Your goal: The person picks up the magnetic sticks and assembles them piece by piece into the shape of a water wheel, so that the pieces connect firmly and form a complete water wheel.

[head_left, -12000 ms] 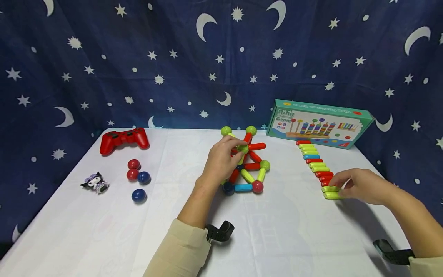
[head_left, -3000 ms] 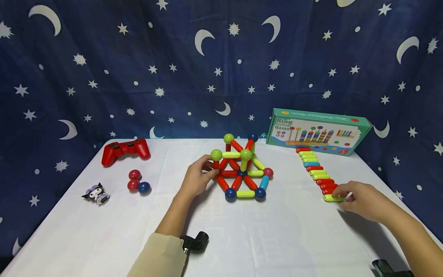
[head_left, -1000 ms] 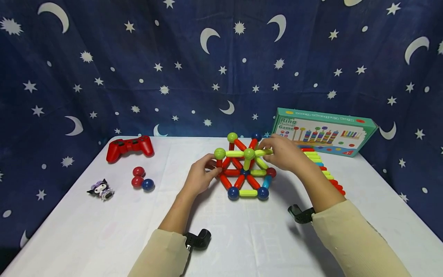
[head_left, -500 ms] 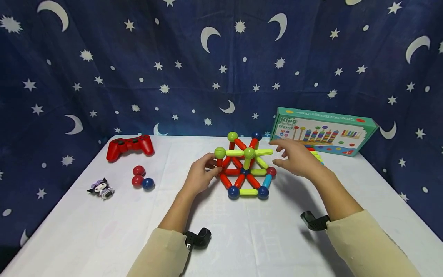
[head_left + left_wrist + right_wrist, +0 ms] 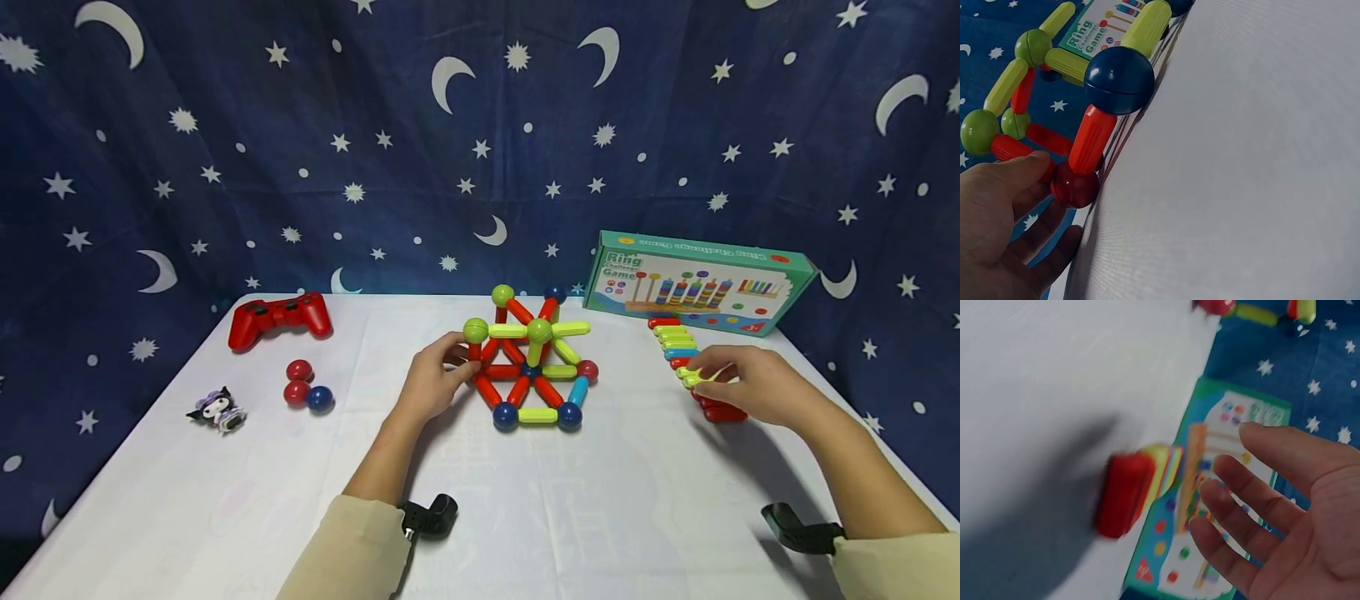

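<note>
A ball-and-rod structure (image 5: 538, 415) of red, light green and blue pieces stands mid-table. My left hand (image 5: 431, 379) pinches an upright red rod (image 5: 1011, 148) at its left side; in the left wrist view the thumb lies on the rod just above a red ball (image 5: 1075, 189). From the upper green ball (image 5: 539, 331) a light green rod (image 5: 572, 328) sticks out to the right, its far end free. My right hand (image 5: 753, 385) hovers over a row of loose rods (image 5: 725, 413), fingers spread with nothing between them in the right wrist view.
A green game box (image 5: 693, 283) stands behind the row. At the left lie a red game controller (image 5: 281, 321), two red balls (image 5: 297, 393), a dark blue ball (image 5: 320, 399) and a small black-and-purple figurine (image 5: 217, 410). A star-patterned curtain (image 5: 390, 208) hangs behind the table.
My right hand took a light green rod from the row's near end, set it on the upper green ball, let go and moved back right. Earlier, the structure was turned and gained rods and balls.
</note>
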Demonstrator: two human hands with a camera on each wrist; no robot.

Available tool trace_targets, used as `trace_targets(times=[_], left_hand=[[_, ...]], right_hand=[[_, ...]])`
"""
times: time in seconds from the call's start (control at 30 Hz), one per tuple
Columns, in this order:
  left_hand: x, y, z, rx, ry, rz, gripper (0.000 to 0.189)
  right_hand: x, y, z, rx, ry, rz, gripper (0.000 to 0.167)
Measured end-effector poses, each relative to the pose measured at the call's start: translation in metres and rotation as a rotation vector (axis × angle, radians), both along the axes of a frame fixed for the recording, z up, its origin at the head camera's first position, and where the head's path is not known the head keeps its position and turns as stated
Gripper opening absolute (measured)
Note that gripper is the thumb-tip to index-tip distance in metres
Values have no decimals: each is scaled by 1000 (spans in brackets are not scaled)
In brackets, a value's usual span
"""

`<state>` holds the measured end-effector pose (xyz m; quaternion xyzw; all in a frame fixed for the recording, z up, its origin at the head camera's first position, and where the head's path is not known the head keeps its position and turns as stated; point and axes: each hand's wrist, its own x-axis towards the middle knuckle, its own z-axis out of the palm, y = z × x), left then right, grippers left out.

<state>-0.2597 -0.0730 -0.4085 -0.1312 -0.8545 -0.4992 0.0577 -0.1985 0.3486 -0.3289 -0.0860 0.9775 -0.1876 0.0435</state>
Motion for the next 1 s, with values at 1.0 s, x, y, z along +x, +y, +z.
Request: trace_targets(times=[1.0], left_hand=[[0,0,0,13,-22,0,34]], right_hand=[[3,-8,-23,-32,-164,28,36]])
